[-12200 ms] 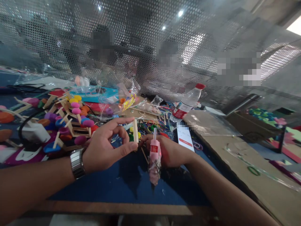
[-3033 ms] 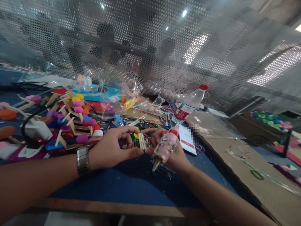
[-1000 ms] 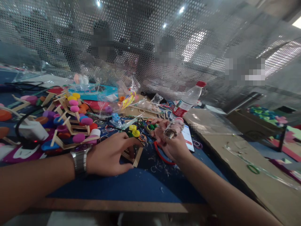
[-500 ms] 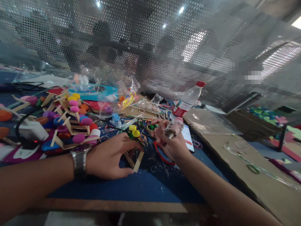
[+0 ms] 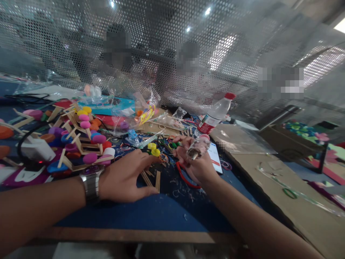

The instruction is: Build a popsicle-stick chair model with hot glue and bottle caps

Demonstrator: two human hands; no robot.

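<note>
On the blue tabletop my left hand lies palm down with a metal watch on the wrist, its thumb and fingers spread apart. Beside its thumb tip is a small piece of joined wooden sticks, angled like a V; other stick ends are partly hidden under the fingers. My right hand is wrapped round what looks like a glue gun, its crusted metal nozzle facing me. A red loop shows below that hand. Yellow caps sit between the hands.
Stick assemblies with coloured caps crowd the left, near a white charger. A bottle with a red cap stands behind my right hand, by a lit phone. Cardboard lies at right, below a perforated screen.
The fingers of my left hand have spread and drawn back left from the stick piece, which has turned slightly more upright in view. My right hand has barely moved.
</note>
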